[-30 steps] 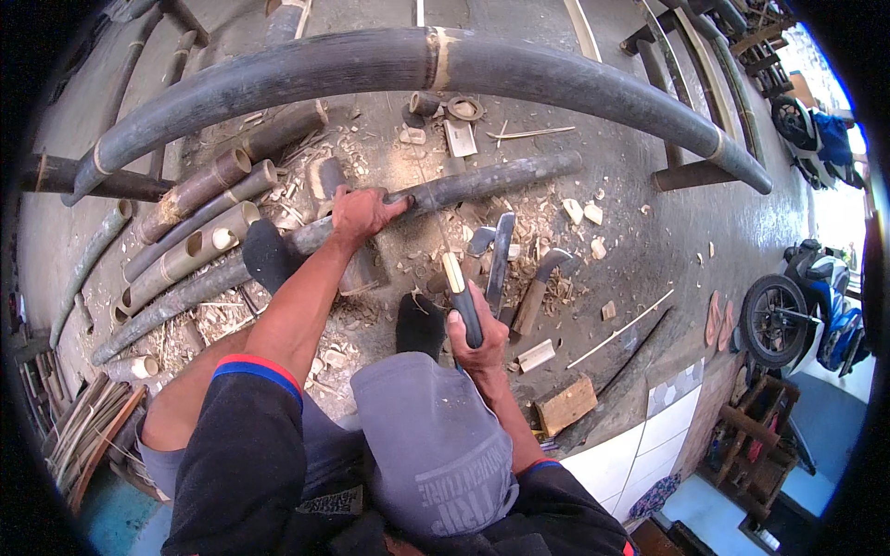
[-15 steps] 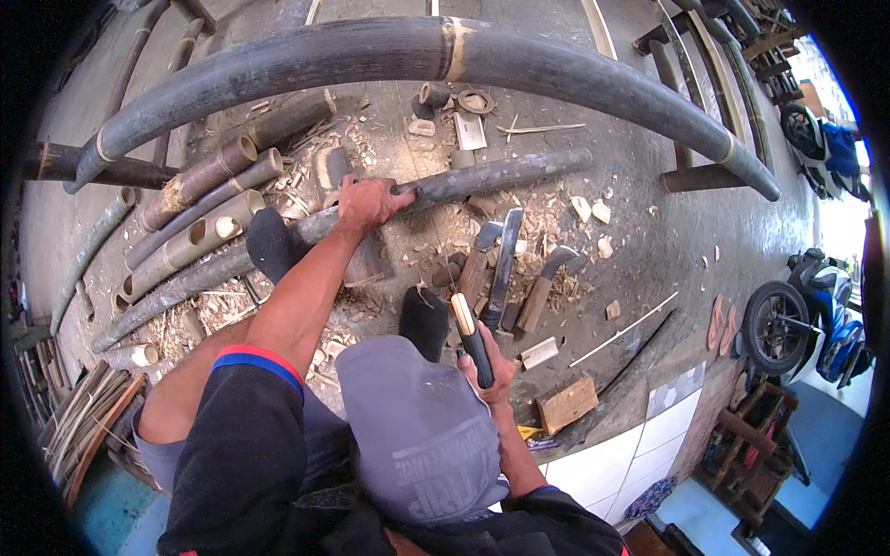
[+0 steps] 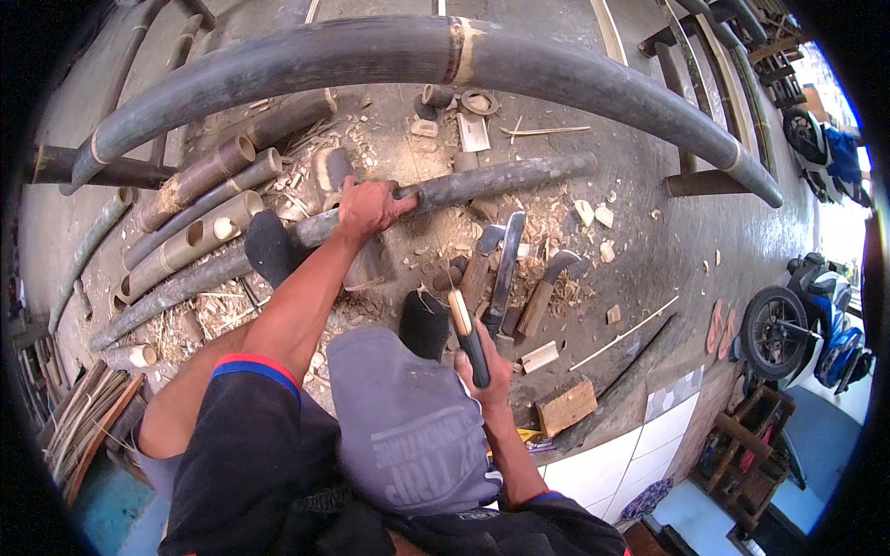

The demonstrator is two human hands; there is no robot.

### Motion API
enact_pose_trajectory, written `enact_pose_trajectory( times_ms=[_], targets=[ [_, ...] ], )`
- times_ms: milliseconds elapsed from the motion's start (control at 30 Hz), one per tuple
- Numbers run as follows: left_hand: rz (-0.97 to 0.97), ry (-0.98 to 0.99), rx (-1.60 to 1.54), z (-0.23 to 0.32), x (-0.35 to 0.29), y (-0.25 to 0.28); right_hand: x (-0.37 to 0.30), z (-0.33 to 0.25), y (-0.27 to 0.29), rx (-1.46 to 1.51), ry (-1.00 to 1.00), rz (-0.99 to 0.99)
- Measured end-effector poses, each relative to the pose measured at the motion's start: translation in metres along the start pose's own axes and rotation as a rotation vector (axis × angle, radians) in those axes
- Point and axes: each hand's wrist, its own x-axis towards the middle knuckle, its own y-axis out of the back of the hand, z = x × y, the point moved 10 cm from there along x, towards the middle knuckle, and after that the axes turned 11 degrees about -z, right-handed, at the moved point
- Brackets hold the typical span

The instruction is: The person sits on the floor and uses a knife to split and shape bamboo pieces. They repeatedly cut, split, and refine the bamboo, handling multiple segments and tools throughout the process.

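My left hand (image 3: 371,208) presses down on a long grey bamboo pole (image 3: 519,176), its fingers wrapped over the top. The pole slants across the floor from lower left to upper right, over a shorter bamboo piece (image 3: 334,170). In my right hand (image 3: 493,363) is the dark, wood-edged handle of a hand saw (image 3: 464,324). Its thin blade, seen almost edge-on, runs up to the pole just right of my left hand. Cut or not, the pole's contact with the blade is too fine to make out. My dark-clad foot (image 3: 269,246) touches the pole.
Cut bamboo tubes (image 3: 199,243) lie at left among wood shavings. Several blades, including a machete (image 3: 506,264) and a hooked knife (image 3: 547,287), lie right of the saw. A thick bamboo rail (image 3: 371,57) crosses ahead. A wood block (image 3: 566,409) and a motorbike (image 3: 797,324) are at right.
The view has shifted slightly. My left hand stays on the pole, and my right hand with the saw has moved only a little.
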Motion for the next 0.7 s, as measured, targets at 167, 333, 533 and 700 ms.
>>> enact_pose_trajectory(
  times_ms=[167,333,533,700],
  targets=[
    [-0.049,0.017,0.003,0.014,-0.001,-0.001,0.103,0.001,-0.023,0.047,-0.092,0.001],
    [0.052,-0.056,0.063,0.021,-0.011,0.001,0.1,-0.009,-0.024,0.089,0.084,0.097],
    [-0.046,0.0,0.036,0.007,-0.005,-0.007,-0.011,-0.008,0.004,-0.043,-0.027,-0.023],
    [-0.048,0.026,0.058,0.021,-0.005,-0.005,0.038,0.002,-0.004,0.027,-0.097,-0.04]
  ],
)
